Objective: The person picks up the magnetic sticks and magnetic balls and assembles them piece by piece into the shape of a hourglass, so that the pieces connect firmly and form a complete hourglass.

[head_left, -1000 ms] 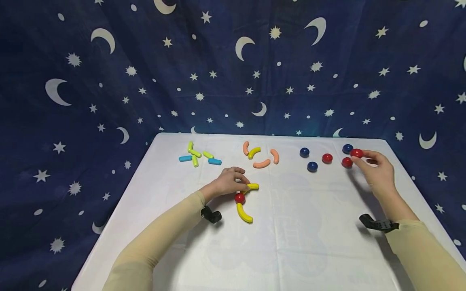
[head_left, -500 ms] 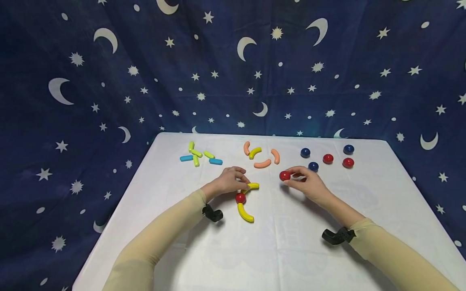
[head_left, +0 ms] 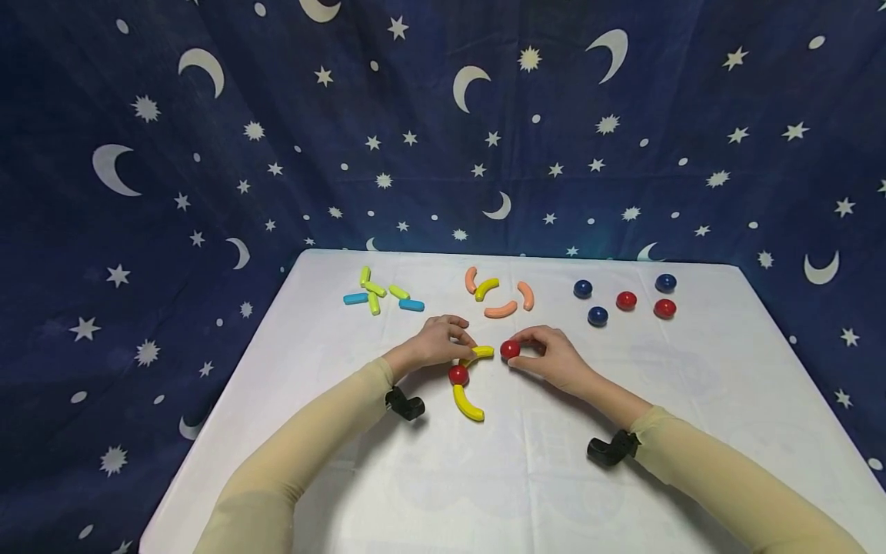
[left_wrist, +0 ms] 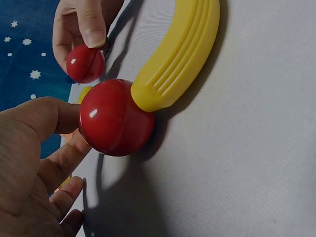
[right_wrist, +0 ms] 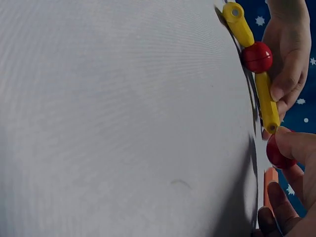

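Observation:
In the head view my left hand (head_left: pixel 438 342) pinches a yellow curved rod (head_left: pixel 484 352) between thumb and fingers. That rod meets a red ball (head_left: pixel 458 375), and a second yellow curved rod (head_left: pixel 468 404) joins the ball's near side. Grooves run along this nearer rod in the left wrist view. My right hand (head_left: pixel 559 363) grips another red ball (head_left: pixel 510 350) by thumb and fingertips. It sits just right of the far rod's free end; the right wrist view shows a hole in that end (right_wrist: pixel 272 128), close by the ball. Whether they touch I cannot tell.
Peach curved rods (head_left: pixel 501 310) and one yellow curved rod (head_left: pixel 487 289) lie behind my hands. Short lime rods (head_left: pixel 374 303) and blue rods (head_left: pixel 411 305) lie back left. Dark blue balls (head_left: pixel 597 316) and red balls (head_left: pixel 664 308) are back right on the white-covered table (head_left: pixel 443 492).
My right hand has carried a red ball from the group at the back right leftward and nearer, up beside the far yellow rod. My left hand stays on that rod.

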`<action>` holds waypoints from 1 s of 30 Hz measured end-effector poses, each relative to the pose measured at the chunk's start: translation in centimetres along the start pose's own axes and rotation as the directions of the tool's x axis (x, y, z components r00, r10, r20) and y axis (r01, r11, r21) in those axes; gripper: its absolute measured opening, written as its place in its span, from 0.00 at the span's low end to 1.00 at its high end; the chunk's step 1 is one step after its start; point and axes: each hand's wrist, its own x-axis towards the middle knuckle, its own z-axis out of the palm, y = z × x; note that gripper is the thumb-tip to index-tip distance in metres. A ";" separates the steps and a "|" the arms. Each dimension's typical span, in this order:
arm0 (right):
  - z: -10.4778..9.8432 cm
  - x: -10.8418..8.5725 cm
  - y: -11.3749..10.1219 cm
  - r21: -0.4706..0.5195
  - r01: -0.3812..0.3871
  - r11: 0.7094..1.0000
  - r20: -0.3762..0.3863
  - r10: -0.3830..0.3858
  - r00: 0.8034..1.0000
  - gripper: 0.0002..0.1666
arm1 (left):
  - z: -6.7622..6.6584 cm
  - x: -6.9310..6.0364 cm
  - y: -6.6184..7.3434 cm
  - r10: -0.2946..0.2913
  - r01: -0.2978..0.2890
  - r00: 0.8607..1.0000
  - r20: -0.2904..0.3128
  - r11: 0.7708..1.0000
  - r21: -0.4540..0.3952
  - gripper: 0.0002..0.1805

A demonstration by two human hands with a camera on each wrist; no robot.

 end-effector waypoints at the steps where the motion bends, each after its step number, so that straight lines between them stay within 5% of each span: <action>1: 0.1 0.0 -0.1 -0.018 -0.011 1.000 0.000 0.011 1.000 0.24 | 0.0 0.0 0.0 -0.002 0.002 1.000 -0.001 1.000 -0.004 0.09; 22: 1.3 0.3 -0.5 -0.177 0.001 0.984 -0.006 -0.002 1.000 0.27 | 0.1 0.2 -0.2 -0.029 0.029 0.999 0.014 0.999 -0.036 0.08; 30: 1.6 0.6 -0.6 -0.221 0.013 0.975 0.004 -0.013 1.000 0.27 | 0.0 0.1 -0.3 -0.003 0.003 1.000 0.012 1.000 0.012 0.09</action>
